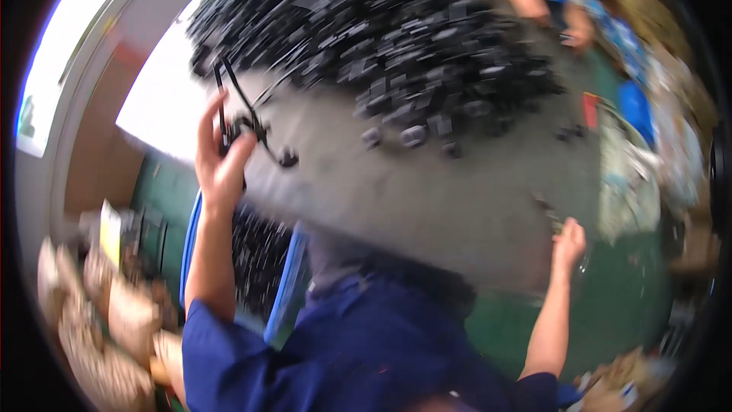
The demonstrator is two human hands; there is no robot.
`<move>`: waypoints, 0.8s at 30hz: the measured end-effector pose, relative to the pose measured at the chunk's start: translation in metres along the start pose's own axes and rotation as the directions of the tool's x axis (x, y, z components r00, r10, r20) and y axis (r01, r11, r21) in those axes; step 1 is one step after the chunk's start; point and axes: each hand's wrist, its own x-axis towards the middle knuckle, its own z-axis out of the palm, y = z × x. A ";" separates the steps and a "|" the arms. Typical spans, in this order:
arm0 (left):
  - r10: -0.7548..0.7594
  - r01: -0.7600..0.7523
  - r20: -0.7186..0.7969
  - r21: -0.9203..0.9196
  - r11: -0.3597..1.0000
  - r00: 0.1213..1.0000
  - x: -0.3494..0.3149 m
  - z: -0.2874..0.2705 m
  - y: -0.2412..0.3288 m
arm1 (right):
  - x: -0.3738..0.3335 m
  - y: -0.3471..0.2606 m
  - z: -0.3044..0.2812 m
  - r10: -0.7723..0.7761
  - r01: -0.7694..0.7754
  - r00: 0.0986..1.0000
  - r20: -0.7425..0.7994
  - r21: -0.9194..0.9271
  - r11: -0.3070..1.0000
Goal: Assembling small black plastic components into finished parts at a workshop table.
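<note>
My left hand (217, 172) is raised over the table's left side, its fingers closed on a black plastic part (242, 123) with two long thin legs and a hooked lower end. Out at the table's right edge, my right hand (568, 246) grips a thin dark tool (547, 210) that points away from me; blur hides its exact kind. A big heap of black plastic parts (427, 46) covers the far half of the grey table (427, 191), its edge reaching close to the part in my left hand.
Below my left forearm stands a blue-rimmed bin (285, 286) with black pieces inside. Brown sacks (133, 309) crowd the lower left. Across the table at upper right, a co-worker's hand (578, 29) is beside the heap. A pale sack (629, 198) lies past the right edge.
</note>
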 end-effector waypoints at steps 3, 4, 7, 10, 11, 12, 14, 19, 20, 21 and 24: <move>-0.009 0.084 -0.342 0.206 0.975 0.940 -0.006 -0.076 -0.040 | -0.001 0.003 0.007 -0.066 0.057 0.996 -0.062 -0.127 0.990; 0.017 0.111 -0.427 0.274 0.955 0.904 -0.014 -0.101 -0.060 | 0.004 0.008 0.007 -0.063 0.058 0.997 -0.037 -0.134 0.989; -0.094 0.326 -0.516 0.381 0.865 0.852 -0.063 -0.183 -0.149 | 0.006 0.006 0.012 -0.059 0.058 0.998 0.003 -0.199 0.978; -0.304 0.522 -0.449 0.521 0.675 0.840 -0.144 -0.243 -0.247 | 0.003 -0.002 0.021 -0.091 0.091 0.996 0.011 -0.242 0.966; -0.431 0.607 -0.428 0.564 0.559 0.794 -0.159 -0.231 -0.254 | 0.000 -0.006 0.018 -0.097 0.091 0.995 -0.006 -0.279 0.956; -0.542 0.668 -0.420 0.611 0.425 0.728 -0.176 -0.222 -0.249 | -0.001 -0.008 0.017 -0.104 0.098 0.995 -0.003 -0.292 0.951; -0.628 0.651 -0.308 0.623 0.435 0.715 -0.214 -0.228 -0.280 | -0.002 -0.007 0.020 -0.125 0.117 0.992 -0.015 -0.254 0.960; -0.748 0.746 -0.286 0.539 0.391 0.599 -0.250 -0.201 -0.307 | 0.005 0.005 0.009 -0.100 0.095 0.995 0.001 -0.318 0.943; -0.752 0.752 -0.289 0.533 0.388 0.593 -0.253 -0.201 -0.312 | 0.007 0.005 0.009 -0.084 0.086 0.996 0.019 -0.301 0.950; -0.757 0.714 -0.227 0.571 0.406 0.612 -0.253 -0.201 -0.318 | 0.008 0.006 0.010 -0.067 0.075 0.997 0.036 -0.284 0.956; -0.780 0.631 -0.125 0.672 0.387 0.613 -0.236 -0.186 -0.324 | 0.008 0.008 0.010 -0.094 0.100 0.995 0.038 -0.248 0.964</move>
